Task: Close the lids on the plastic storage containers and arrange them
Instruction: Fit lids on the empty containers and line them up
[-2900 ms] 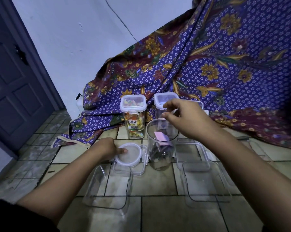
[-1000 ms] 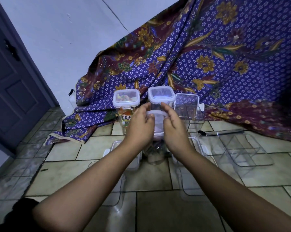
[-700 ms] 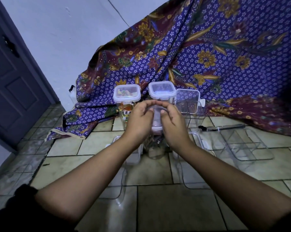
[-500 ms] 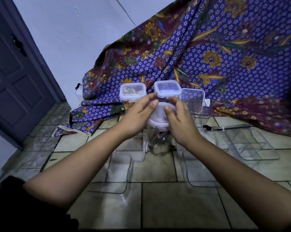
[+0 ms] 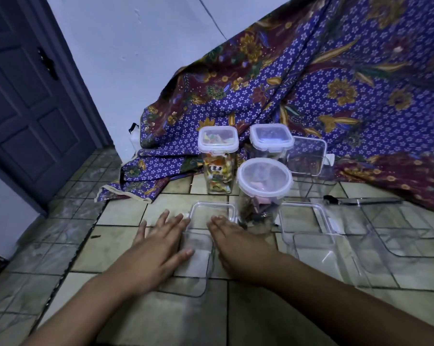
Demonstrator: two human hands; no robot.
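Observation:
A round clear jar [image 5: 257, 213] stands on the tiled floor with its round lid [image 5: 264, 177] on top. Behind it stand a lidded square jar with colourful sweets [image 5: 218, 161], a second lidded jar [image 5: 270, 138] and an unlidded clear container [image 5: 308, 158]. In front lies a shallow clear container [image 5: 198, 265] with a square clear lid [image 5: 212, 213] beyond it. My left hand [image 5: 161, 245] rests flat, fingers spread, on the container's left side. My right hand [image 5: 233, 243] lies open against its right side. Neither hand grips anything.
Several empty clear containers [image 5: 320, 255] and lids [image 5: 395, 226] lie on the floor at the right. A dark-handled tool [image 5: 360, 201] lies beside them. A purple patterned cloth [image 5: 310, 96] drapes down behind. A dark door [image 5: 28, 101] is at the left.
Both hands pressed the round lid onto the round jar, then let go and dropped to the shallow container in front. The camera view shifted slightly.

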